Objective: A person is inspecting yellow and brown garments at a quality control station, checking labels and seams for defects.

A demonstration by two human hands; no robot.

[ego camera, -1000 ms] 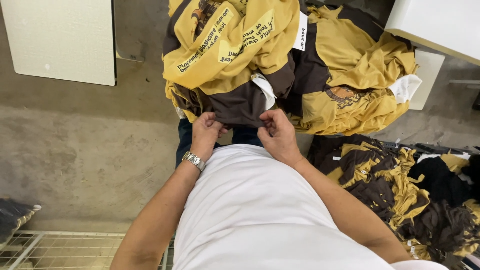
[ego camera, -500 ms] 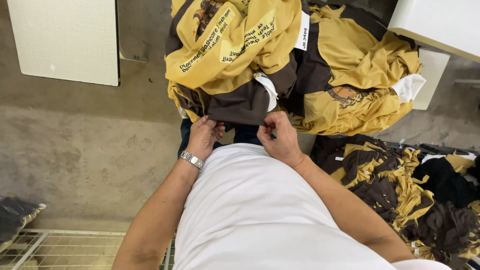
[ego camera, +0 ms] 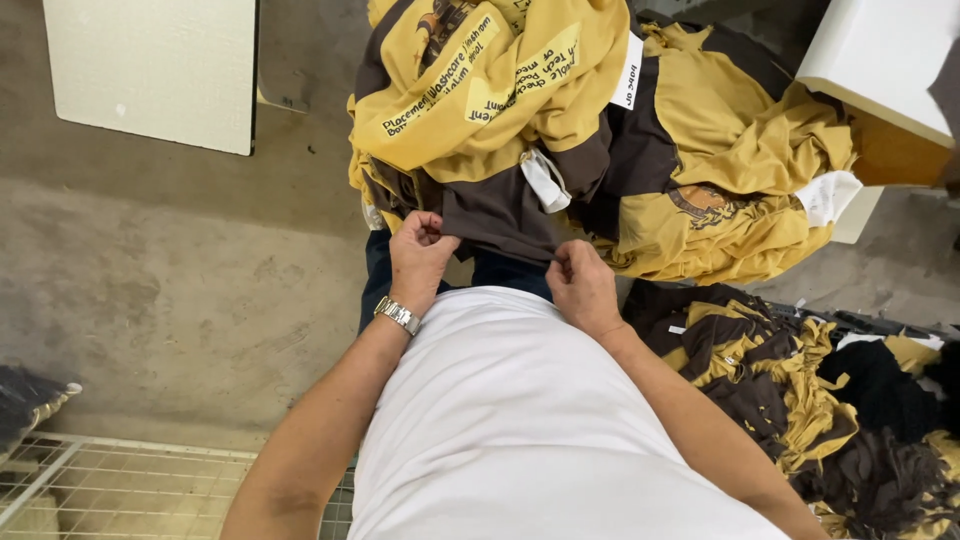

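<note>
You hold the dark brown fabric hem (ego camera: 500,215) of the mustard-yellow and brown garment pile (ego camera: 600,130) at your waist; your left hand (ego camera: 420,255) and right hand (ego camera: 580,285) stay pinched on it, barely shifted, the hem stretched between them.

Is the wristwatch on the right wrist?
No, the silver wristwatch sits on the left wrist, just behind the left hand that pinches the brown garment edge.
</note>
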